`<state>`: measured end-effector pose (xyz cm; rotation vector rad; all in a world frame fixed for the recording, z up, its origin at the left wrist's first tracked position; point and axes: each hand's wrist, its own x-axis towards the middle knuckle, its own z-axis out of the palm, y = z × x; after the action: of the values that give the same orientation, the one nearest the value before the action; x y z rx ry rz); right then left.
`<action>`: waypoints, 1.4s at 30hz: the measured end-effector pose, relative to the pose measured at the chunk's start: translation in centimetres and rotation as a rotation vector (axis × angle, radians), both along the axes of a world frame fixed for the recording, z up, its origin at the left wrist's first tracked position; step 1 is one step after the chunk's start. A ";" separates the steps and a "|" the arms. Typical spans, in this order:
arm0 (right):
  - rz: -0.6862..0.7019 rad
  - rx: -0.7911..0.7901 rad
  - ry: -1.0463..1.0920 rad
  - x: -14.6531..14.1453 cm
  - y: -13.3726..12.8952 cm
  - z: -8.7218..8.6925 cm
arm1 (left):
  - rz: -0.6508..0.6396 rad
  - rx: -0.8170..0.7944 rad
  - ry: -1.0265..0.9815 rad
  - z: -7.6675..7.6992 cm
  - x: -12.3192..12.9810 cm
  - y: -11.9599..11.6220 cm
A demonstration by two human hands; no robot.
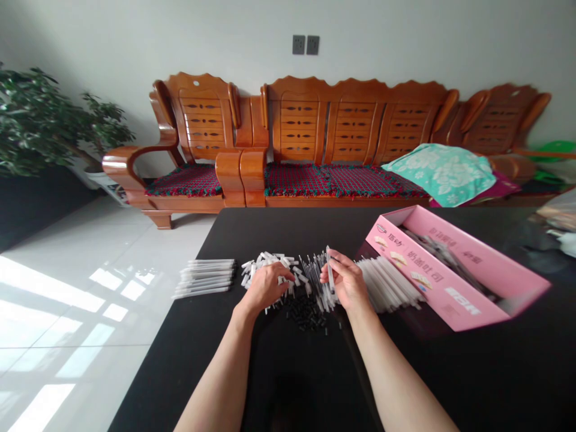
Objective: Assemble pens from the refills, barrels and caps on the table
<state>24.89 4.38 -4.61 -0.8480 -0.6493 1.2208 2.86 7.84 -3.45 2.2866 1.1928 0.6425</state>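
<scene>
My right hand (350,282) is closed around a whitish pen barrel (330,267), which stands nearly upright between thumb and fingers. My left hand (266,287) is low over a pile of small white pen caps (300,277), its fingers bent but apart, with nothing visible in them. Small black plugs (306,315) lie heaped between my hands, nearer to me. Behind the held barrel are several thin pen refills (315,270), partly hidden by my right hand. To the right of that hand lies a stack of translucent white barrels (389,285).
Finished-looking white pens (204,279) lie in a row at the black table's (202,366) left edge. A pink open box (427,276) with dark slim items inside stands at the right. Beyond the table is a wooden bench (351,120) with a turquoise cloth (445,171).
</scene>
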 end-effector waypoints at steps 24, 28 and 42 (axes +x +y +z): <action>0.062 0.034 -0.052 0.0 0.1 -0.3 | 0.064 -0.200 -0.322 0.0 0.8 -0.2; 0.072 0.021 -0.098 -0.4 -0.1 -0.2 | 0.054 -0.226 -0.378 0.2 1.0 -0.3; 0.110 -0.002 -0.116 -0.7 -0.2 -0.3 | -0.037 -0.315 -0.512 0.1 1.8 -0.5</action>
<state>24.24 4.19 -4.87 -0.8992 -0.7971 1.2774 4.67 7.34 -3.40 1.7363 0.9230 0.8885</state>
